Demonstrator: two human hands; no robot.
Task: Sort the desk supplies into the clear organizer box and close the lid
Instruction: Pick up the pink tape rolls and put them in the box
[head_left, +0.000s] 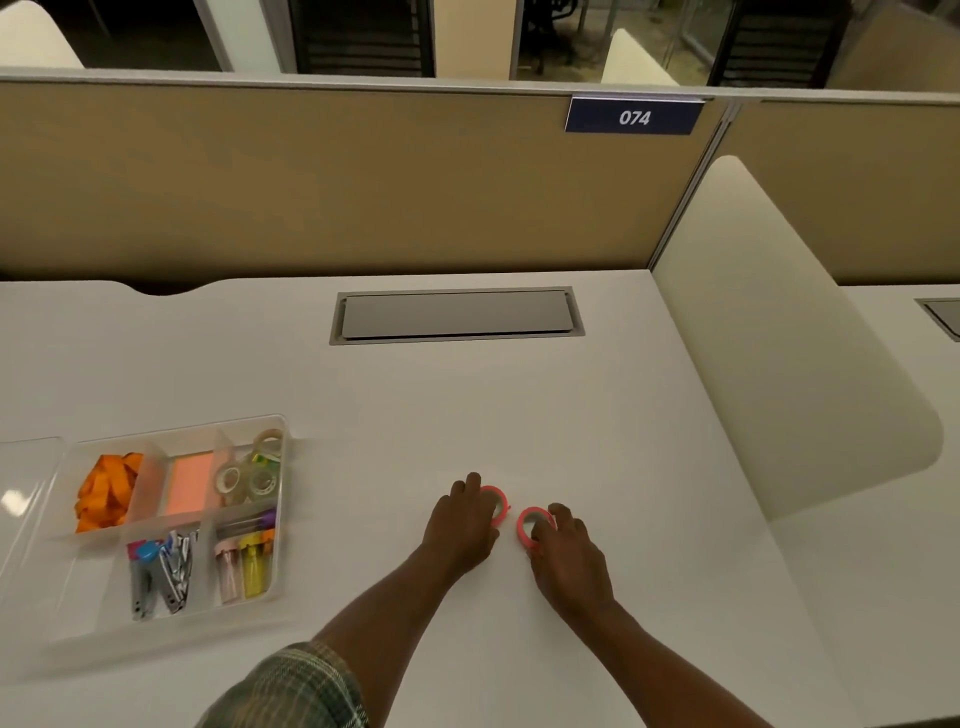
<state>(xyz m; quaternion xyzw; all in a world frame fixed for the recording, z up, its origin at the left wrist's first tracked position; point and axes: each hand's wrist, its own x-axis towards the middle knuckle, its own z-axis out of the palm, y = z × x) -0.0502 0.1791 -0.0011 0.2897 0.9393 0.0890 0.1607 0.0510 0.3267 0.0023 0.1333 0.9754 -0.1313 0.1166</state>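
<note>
Two pink tape rolls lie on the white desk near its middle. My left hand (464, 522) covers and grips the left pink roll (500, 503). My right hand (566, 553) has its fingers closed on the right pink roll (529, 526). The clear organizer box (156, 618) stands open at the left; its compartments hold orange clips (106, 491), a pink sticky-note pad (189, 486), several tape rolls (252, 475), staplers and metal clips (161, 569), and small tubes (247, 564). Its clear lid (26, 499) lies flat to the box's left.
A grey cable hatch (457, 315) is set into the desk at the back. A tan partition (311, 176) with a "074" sign (635, 117) rises behind it. A cream divider panel (779, 332) closes off the right side.
</note>
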